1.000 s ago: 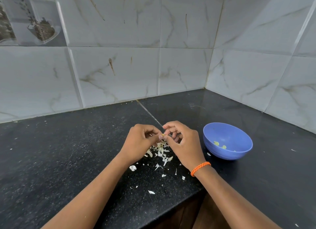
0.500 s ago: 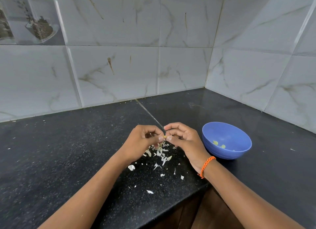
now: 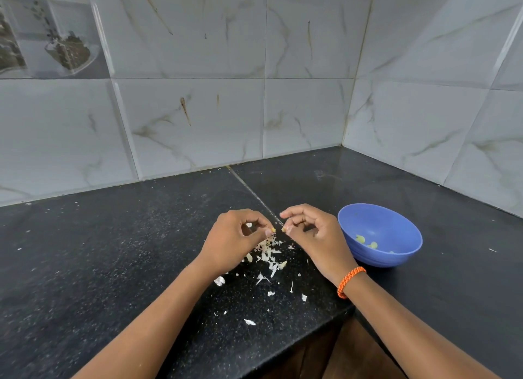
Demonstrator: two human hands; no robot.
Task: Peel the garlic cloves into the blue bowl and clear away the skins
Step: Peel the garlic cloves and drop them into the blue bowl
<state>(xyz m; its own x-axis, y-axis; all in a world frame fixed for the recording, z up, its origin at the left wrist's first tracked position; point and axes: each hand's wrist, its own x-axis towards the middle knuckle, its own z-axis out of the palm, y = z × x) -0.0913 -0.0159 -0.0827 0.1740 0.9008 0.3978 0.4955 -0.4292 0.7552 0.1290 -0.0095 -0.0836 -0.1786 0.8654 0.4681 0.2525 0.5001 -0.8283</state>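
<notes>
Tabletop (image 3: pixel 113 265): black speckled stone, carries everything listed.

Blue bowl (image 3: pixel 402 254): right of the hands, near the right hand; a few pale peeled cloves (image 3: pixel 360 239) lie inside. Peeling judged partly done.

Skins (image 3: pixel 268 255): loose white heap under and just below the hands, with scraps scattered toward the tabletop edge. Clearing not yet begun.

Left hand (image 3: pixel 235 242): fingers curled, thumb and forefinger pinched together on a small yellowish garlic piece (image 3: pixel 273 230).

Right hand (image 3: pixel 317 237): fingers curled, tips pinching another small yellowish bit (image 3: pixel 283 229); clove or skin, cannot tell.
</notes>
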